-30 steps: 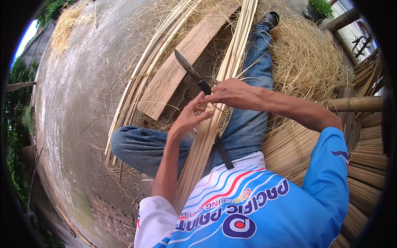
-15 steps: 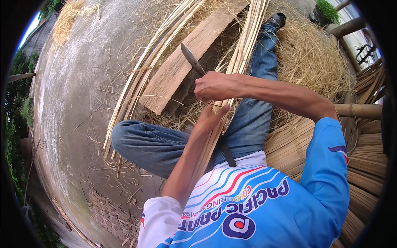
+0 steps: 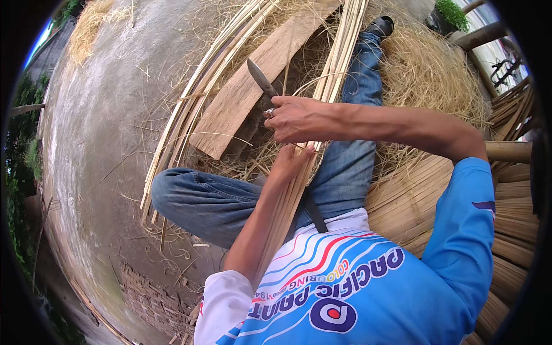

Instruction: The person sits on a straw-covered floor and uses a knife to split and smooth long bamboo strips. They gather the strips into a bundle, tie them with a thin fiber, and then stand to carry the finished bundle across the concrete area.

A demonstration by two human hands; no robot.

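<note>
**Blade close to your holding hand**

Since a second ago your right hand (image 3: 299,119) has drawn back toward your body along the bamboo strips (image 3: 299,184), and your left hand (image 3: 292,164) has slid in under it; the knife (image 3: 262,79) now points up and away over the wooden plank (image 3: 253,80); your right hand is clamped round the knife's handle, and your left is closed on the strip bundle, which runs from your lap out past your knee between your legs; the two hands are nearly touching, so a slip of the blade along a strip could carry the edge into your left fingers; I'd judge the risk highest if a strip splits unevenly and the knife jumps; the bundle rests against your jeans (image 3: 213,201), so a downward slip could reach your thigh; loose shavings (image 3: 425,69) and stray strips around you could snag the bundle and jerk it.
</note>
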